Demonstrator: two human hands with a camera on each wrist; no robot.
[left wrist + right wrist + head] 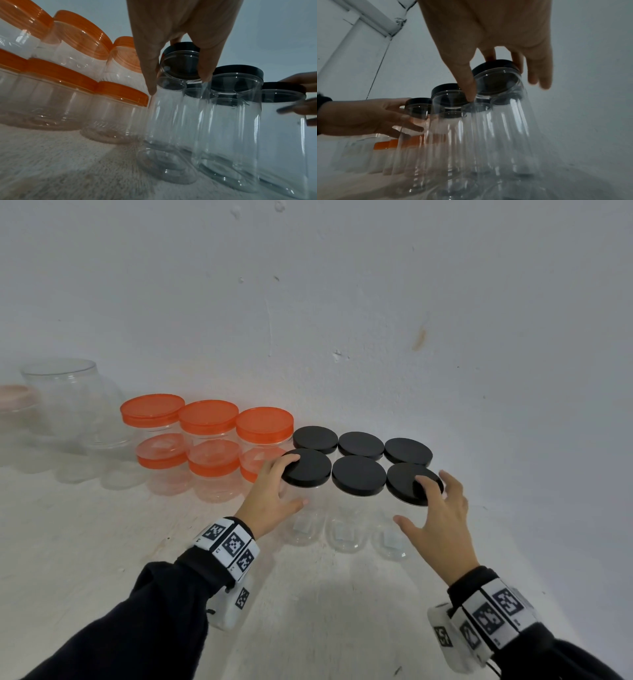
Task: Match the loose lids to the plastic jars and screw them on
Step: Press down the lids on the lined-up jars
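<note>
Several tall clear jars with black lids stand in two rows of three against the wall. My left hand (pixel 291 481) holds the front-left jar (pixel 171 121) at its top. Its fingers curl over the black lid (pixel 310 469) and its thumb lies on the jar wall; in the wrist view the left hand (pixel 178 85) straddles the jar's neck. My right hand (pixel 411 501) is spread over the front-right jar's lid (pixel 402 479), fingertips touching the top and far rim. The right hand (pixel 493 81) has its straight thumb against the jar wall under the lid (pixel 494 65). The middle front jar (pixel 359 475) stands untouched.
Several shorter jars with orange lids (pixel 209 416) stand stacked in two tiers just left of the black-lidded group, touching it. Bigger clear jars (pixel 65 392) and a pink lid (pixel 13 397) are at the far left. The wall (pixel 342 337) is close behind. White tabletop (pixel 325 594) lies in front.
</note>
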